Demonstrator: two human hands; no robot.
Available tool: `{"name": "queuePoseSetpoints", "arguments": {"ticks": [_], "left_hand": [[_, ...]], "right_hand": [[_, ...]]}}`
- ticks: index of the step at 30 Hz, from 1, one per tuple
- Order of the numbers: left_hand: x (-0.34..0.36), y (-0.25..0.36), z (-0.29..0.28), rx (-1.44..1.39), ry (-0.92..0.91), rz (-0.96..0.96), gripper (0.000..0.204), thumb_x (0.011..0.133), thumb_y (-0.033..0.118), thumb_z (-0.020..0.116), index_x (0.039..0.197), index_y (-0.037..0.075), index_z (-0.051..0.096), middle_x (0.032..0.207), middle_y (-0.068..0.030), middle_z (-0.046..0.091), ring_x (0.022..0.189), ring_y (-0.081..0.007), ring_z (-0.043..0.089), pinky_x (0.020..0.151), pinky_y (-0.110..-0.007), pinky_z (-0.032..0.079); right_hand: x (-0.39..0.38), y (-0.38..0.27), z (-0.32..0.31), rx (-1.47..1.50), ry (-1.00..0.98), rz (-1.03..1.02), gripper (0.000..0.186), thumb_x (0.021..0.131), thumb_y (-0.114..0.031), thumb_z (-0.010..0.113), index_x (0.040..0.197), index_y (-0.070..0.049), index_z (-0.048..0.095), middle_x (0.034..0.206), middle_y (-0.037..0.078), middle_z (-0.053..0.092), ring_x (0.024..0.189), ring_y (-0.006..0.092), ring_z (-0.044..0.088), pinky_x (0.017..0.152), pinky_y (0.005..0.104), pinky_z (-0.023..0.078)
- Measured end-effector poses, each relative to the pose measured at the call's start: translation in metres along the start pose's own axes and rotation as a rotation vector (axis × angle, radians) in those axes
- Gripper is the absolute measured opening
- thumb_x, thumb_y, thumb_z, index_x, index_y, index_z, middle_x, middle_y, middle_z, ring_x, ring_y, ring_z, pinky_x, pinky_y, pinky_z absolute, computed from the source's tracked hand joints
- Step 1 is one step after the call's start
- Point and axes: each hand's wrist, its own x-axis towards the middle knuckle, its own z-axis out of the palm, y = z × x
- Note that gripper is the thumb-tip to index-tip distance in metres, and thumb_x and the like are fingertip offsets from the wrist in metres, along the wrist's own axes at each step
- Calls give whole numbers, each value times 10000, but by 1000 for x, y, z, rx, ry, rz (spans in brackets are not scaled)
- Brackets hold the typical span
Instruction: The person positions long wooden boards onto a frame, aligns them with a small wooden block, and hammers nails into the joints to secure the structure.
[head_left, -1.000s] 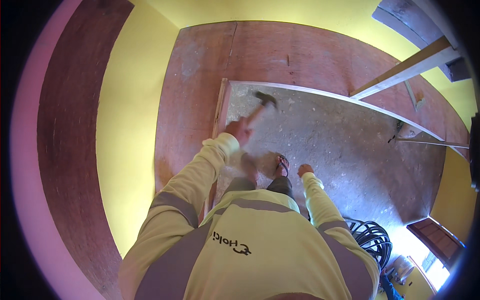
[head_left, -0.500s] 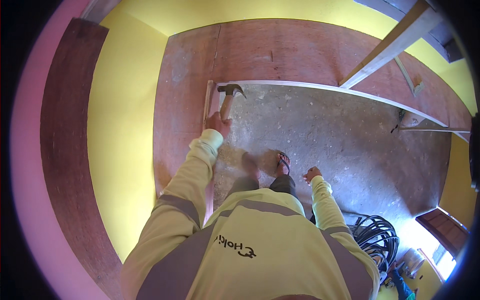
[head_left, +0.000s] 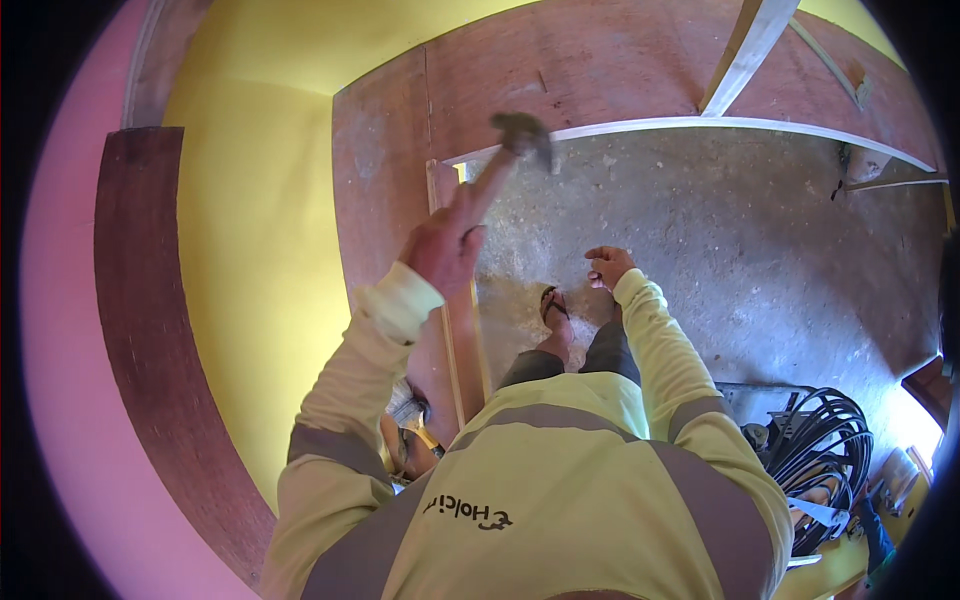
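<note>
My left hand (head_left: 445,245) grips the wooden handle of a claw hammer (head_left: 522,137), its head blurred against the red-brown plywood panel (head_left: 385,150). Below the hammer runs a narrow timber strip (head_left: 462,335) along the panel's opening, beside the concrete floor. My right hand (head_left: 608,267) hangs over that floor, right of the hammer, with bent fingers drawn together. Whatever they hold, if anything, is too small to make out.
Angled timber braces (head_left: 745,55) meet a pale rail (head_left: 800,133) on the far panel. A coil of black hose (head_left: 825,450) lies at my right, among assorted items. Tools (head_left: 425,440) show beside my left side. Yellow walls (head_left: 230,250) and a dark board (head_left: 140,300) stand left.
The hammer has risen and swung right from where it was half a second ago. My right hand has moved up and inward, nearer the hammer. My feet and the view have shifted.
</note>
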Motion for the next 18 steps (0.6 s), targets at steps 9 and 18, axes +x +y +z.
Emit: {"name": "queuePoseSetpoints", "arguments": {"ticks": [9,18], "left_hand": [[69,6,15,420,-522,353,479,846,181,531,1300,134,386,841,-206,591,749,-394,578,653,-465,468],[145,19,8,704,-864,434,538,886,211,458,1385,244,258,778,-207,607,659,-403,572,604,-492,456]], "right_hand": [[-4,114,-36,95,65,54,266,816,-89,527,1075,-77,583,701,54,588,480,142,545,386,290,436],[-36,176,-134,157,353,110,255,822,-108,501,1062,-49,564,745,97,623,446,157,543,351,282,392]]}}
